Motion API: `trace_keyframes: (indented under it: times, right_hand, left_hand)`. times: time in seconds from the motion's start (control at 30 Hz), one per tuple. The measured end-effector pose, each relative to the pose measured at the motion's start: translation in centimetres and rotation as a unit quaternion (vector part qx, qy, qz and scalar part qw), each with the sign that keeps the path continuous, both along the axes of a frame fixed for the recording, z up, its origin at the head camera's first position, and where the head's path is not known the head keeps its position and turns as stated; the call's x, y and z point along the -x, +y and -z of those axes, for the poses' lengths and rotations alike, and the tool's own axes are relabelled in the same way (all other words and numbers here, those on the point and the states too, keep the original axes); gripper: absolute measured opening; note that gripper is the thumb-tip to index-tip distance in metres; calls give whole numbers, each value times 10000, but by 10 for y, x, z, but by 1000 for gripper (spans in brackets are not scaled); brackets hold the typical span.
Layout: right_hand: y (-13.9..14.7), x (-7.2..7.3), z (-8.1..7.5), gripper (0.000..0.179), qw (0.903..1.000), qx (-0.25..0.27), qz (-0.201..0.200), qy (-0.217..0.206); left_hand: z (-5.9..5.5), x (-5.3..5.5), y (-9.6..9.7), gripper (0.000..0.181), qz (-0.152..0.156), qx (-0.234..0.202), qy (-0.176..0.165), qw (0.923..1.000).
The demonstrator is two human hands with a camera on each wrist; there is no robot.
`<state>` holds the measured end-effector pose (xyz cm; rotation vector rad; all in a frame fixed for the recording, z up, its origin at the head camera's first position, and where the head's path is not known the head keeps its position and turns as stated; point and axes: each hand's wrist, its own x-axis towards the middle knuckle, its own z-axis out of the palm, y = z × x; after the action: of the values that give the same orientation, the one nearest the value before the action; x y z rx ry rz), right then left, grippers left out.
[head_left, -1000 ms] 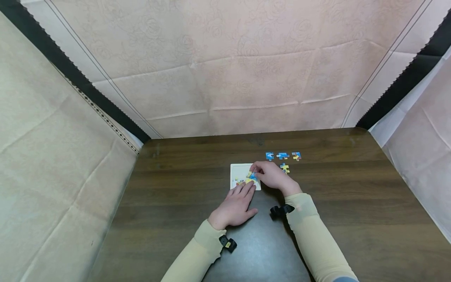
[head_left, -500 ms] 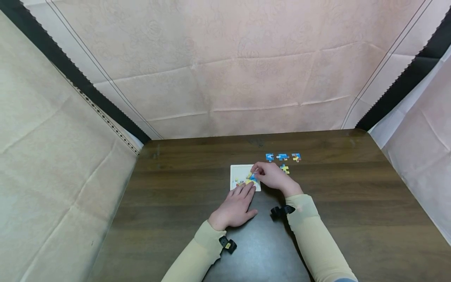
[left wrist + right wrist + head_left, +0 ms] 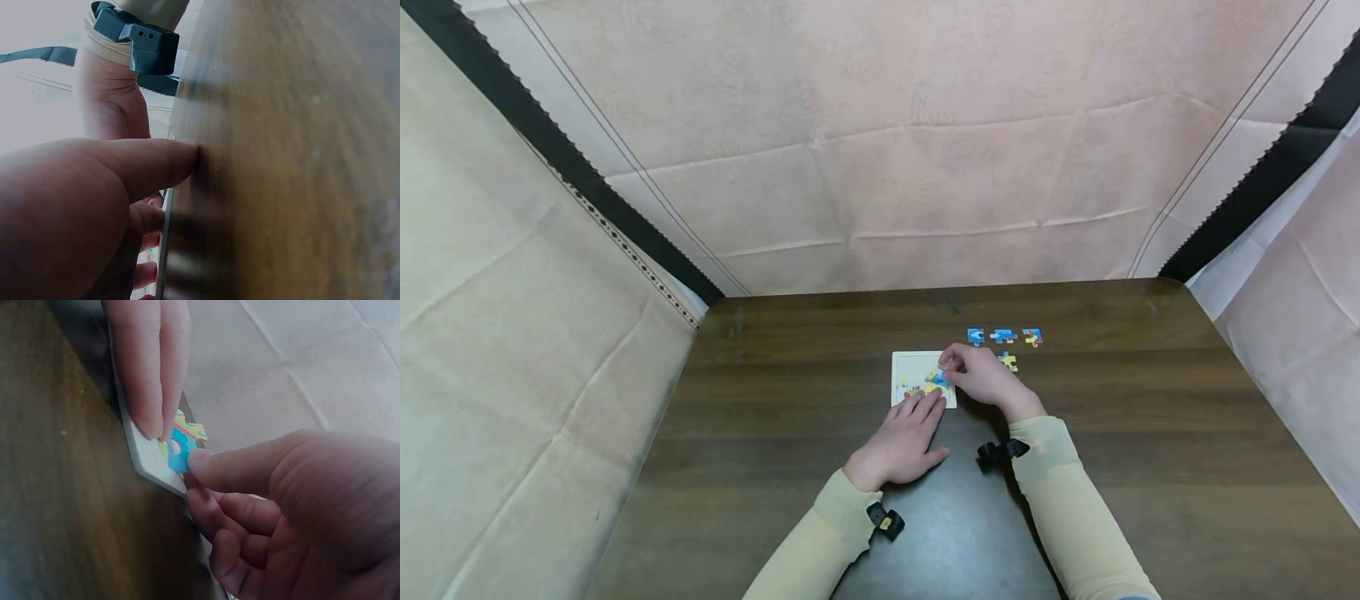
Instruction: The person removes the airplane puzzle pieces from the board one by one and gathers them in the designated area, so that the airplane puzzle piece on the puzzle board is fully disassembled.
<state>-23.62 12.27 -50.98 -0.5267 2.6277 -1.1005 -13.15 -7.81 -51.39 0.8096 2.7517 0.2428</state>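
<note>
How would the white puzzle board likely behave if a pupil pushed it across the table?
The white puzzle board would probably slide rather than roll or tip, being flat, thin and broad on the table. It looks stiff, since its edge runs straight in the left wrist view. The left hand, with fingers resting on it, might hold it back.

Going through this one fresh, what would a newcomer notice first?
Probably the hands meeting at a small white puzzle board: the left hand rests its fingers on the near side, while the right hand pinches a partly blue piece towards the right side. Next, the bright loose pieces stand out on the brown table, right of the board.
</note>
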Motion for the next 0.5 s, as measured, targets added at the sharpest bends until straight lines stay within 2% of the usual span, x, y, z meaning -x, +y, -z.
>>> trace_keyframes:
  times: [0.5]
  right_hand:
    - [0,-1,-4,6,9999,-51,-104,79]
  left_hand:
    - [1,1,1,82,11,18,-36,10000]
